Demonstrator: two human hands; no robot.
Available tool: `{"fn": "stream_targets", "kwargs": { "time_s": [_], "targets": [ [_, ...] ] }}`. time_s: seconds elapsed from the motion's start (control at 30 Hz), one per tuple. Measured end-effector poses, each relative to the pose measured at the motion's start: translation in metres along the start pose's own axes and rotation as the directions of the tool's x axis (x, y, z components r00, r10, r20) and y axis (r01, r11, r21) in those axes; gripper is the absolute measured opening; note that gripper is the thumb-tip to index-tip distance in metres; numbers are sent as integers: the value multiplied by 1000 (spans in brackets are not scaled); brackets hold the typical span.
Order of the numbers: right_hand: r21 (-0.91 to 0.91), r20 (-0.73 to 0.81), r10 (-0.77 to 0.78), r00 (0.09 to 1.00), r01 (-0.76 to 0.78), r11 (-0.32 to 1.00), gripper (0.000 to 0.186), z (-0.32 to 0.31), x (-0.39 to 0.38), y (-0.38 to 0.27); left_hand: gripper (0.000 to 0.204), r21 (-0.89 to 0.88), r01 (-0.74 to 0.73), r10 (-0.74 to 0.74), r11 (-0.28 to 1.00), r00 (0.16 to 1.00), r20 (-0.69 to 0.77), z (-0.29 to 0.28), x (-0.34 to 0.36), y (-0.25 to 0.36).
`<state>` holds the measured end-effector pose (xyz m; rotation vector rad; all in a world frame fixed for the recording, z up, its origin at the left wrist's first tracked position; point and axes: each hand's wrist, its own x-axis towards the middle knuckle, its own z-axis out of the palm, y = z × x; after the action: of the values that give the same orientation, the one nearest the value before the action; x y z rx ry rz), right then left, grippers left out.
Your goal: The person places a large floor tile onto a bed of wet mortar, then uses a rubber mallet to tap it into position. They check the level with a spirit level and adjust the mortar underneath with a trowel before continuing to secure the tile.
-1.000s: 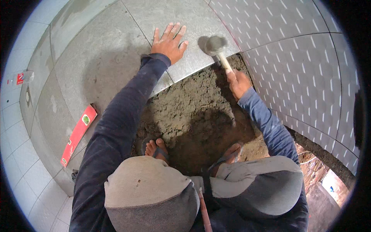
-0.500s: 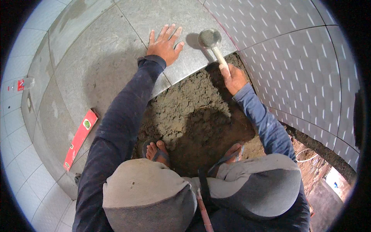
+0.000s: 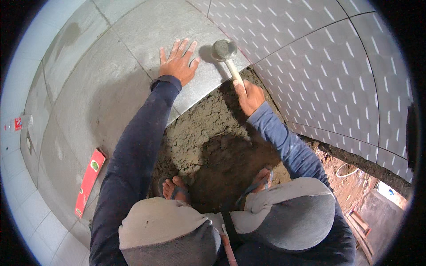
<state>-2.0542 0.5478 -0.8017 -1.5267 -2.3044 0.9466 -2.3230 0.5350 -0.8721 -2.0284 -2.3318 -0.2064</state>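
My left hand [image 3: 177, 64] lies flat with its fingers spread on a grey floor tile [image 3: 206, 82]. My right hand [image 3: 250, 97] grips the pale handle of a mallet [image 3: 224, 50]. The mallet's round grey head is over the same tile, near its corner by the wall, and casts a shadow to its left. I cannot tell whether the head touches the tile. Along the tile's near edge lies a bed of rough, damp mortar [image 3: 195, 133], partly in shadow. Both forearms reach forward in dark sleeves.
A patterned grey tiled wall [image 3: 310, 71] rises at the right. A red spirit level [image 3: 90, 179] lies on the tiles at the left, with a clear plastic bottle [image 3: 26, 121] farther left. My sandalled feet [image 3: 176, 188] stand at the mortar. Wood pieces [image 3: 358, 226] lie lower right.
The whole view has shifted, so the hands, mallet and tile appear farther left. Both hands keep nearly the same places over the tile; the mallet is still in my right hand.
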Motion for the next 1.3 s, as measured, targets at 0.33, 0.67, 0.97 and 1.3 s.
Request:
{"fn": "stream_targets", "kwargs": {
  "time_s": [0.33, 0.67, 0.97, 1.3],
  "targets": [
    [-73, 15, 27, 1000, -25, 997, 48, 5, 9, 12, 59, 35, 10, -9, 999, 1000, -17, -4, 6, -3],
    [249, 134, -36, 990, 1, 968, 44, -57, 55, -111, 73, -19, 69, -69, 997, 998, 11, -2, 32, -77],
    [-89, -153, -80, 985, 67, 994, 40, 21, 157, -52, 74, -110, 76, -79, 991, 997, -18, -14, 54, -52],
    [1, -114, -66, 991, 67, 998, 43, 44, 169, -87, 72, -152, 81, -93, 985, 993, -72, -3, 36, -67]
  ]
}}
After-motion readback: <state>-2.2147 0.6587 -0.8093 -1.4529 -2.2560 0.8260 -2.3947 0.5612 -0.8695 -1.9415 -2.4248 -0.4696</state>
